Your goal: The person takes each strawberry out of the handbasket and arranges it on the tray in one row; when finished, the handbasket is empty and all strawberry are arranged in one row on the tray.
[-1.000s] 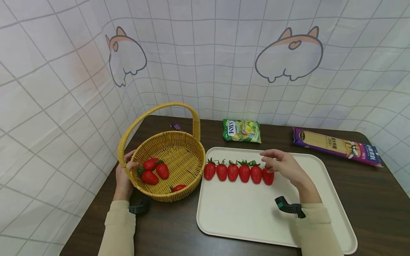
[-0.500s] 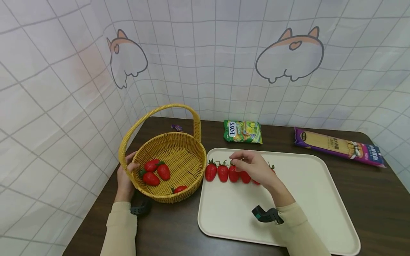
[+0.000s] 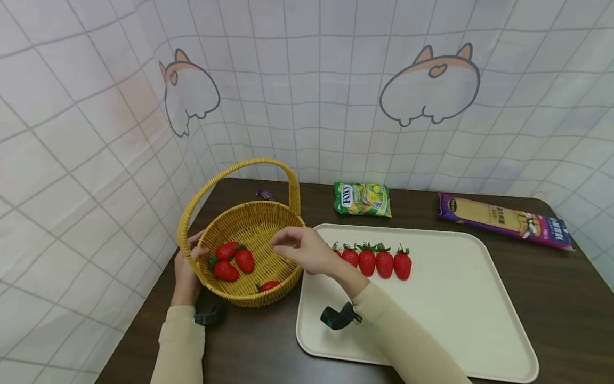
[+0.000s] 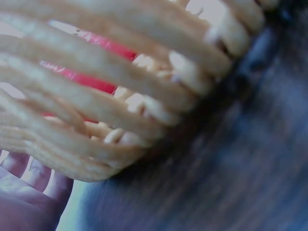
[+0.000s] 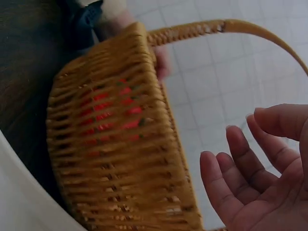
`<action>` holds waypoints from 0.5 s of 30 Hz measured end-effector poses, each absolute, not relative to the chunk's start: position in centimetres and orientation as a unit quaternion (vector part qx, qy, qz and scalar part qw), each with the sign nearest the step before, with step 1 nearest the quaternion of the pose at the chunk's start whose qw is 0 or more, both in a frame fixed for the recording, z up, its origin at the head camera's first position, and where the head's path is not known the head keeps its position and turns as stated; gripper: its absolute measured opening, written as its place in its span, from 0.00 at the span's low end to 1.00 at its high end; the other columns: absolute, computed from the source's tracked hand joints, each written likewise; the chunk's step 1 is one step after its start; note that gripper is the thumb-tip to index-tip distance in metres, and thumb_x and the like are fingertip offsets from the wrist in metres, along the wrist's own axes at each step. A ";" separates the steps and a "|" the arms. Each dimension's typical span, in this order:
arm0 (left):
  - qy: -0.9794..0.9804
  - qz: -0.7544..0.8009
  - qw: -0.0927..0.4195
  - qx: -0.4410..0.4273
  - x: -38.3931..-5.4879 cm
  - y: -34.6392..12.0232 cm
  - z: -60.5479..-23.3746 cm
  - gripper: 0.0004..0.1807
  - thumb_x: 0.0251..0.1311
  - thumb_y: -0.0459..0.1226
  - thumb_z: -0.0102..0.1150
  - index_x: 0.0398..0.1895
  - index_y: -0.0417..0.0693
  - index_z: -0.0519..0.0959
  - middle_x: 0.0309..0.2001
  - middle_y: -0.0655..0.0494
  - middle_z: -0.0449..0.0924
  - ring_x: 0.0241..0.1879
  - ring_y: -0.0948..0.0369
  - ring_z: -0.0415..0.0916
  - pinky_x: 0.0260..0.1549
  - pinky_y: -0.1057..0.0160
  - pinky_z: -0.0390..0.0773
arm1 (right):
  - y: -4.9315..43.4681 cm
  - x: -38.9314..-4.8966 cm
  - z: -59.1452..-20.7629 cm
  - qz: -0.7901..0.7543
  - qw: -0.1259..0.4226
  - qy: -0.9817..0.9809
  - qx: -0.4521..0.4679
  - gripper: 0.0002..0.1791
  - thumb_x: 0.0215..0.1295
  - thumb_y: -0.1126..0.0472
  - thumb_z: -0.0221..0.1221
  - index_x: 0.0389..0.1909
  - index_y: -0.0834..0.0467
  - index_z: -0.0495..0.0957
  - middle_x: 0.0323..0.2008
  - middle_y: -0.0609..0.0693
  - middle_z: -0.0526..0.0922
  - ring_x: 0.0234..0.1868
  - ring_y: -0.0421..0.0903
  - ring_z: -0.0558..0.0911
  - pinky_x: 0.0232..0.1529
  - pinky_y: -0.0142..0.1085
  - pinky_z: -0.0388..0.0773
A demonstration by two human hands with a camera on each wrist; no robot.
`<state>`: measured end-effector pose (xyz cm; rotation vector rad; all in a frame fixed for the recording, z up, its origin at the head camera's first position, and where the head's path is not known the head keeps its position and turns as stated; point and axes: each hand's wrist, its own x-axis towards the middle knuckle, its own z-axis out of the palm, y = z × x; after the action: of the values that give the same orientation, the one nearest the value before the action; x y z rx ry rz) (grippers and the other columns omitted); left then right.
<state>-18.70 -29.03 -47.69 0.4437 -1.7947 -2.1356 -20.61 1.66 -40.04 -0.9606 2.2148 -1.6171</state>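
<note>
The yellow woven basket [image 3: 268,240] stands on the table with several strawberries [image 3: 225,270] inside, most of them at its left. My left hand [image 3: 185,271] grips the basket's left side, the thumb over the rim; in the left wrist view its fingers [image 4: 36,175] lie against the outside of the weave. Over the basket's right rim hovers my right hand [image 3: 309,250], fingers loosely bent and holding nothing, as the right wrist view confirms. Beneath and beside it, a row of strawberries [image 3: 385,264] lies on the tray [image 3: 417,330]; the hand partly covers the row's left end.
Behind the tray lies a green candy bag [image 3: 362,199]. A purple pasta packet [image 3: 506,221] is at the back right. A small purple wrapped candy [image 3: 264,194] sits behind the basket. A grid-patterned cloth [image 3: 336,106] hangs along the back and sides.
My right hand has left the rightmost strawberry of the row and moved left across the tray to the basket's rim. The left hand and basket have stayed in place.
</note>
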 end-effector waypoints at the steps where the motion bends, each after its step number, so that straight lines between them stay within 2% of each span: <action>1: -0.629 -0.745 0.158 0.156 -18.7 -29.0 -47.7 0.25 0.62 0.29 0.49 0.64 0.42 0.72 0.55 0.53 0.75 0.53 0.60 0.73 0.45 0.72 0.76 | 1.1 -20.6 -40.1 -0.547 0.121 0.757 -0.336 0.10 0.68 0.61 0.58 0.48 0.58 0.81 0.44 0.48 0.83 0.46 0.41 0.79 0.50 0.35 0.76; 6: -0.634 -0.742 0.158 0.150 -18.6 -29.1 -47.7 0.24 0.63 0.29 0.49 0.64 0.42 0.72 0.56 0.51 0.75 0.54 0.59 0.73 0.46 0.71 0.76 | -1.3 -20.7 -40.5 -0.511 0.151 0.763 -0.367 0.12 0.68 0.61 0.59 0.49 0.58 0.81 0.44 0.46 0.83 0.46 0.38 0.79 0.49 0.32 0.76; 15: -0.638 -0.740 0.155 0.146 -18.6 -29.0 -47.6 0.25 0.63 0.30 0.48 0.64 0.42 0.72 0.56 0.51 0.74 0.54 0.59 0.72 0.46 0.71 0.75 | -3.0 -21.1 -41.7 -0.412 0.241 0.765 -0.433 0.15 0.67 0.59 0.60 0.52 0.59 0.80 0.44 0.43 0.82 0.46 0.36 0.80 0.48 0.27 0.75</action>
<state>-18.56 -29.00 -47.59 0.4189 -1.8283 -2.1205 -21.15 -3.03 -41.65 -1.1835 2.0923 -1.1269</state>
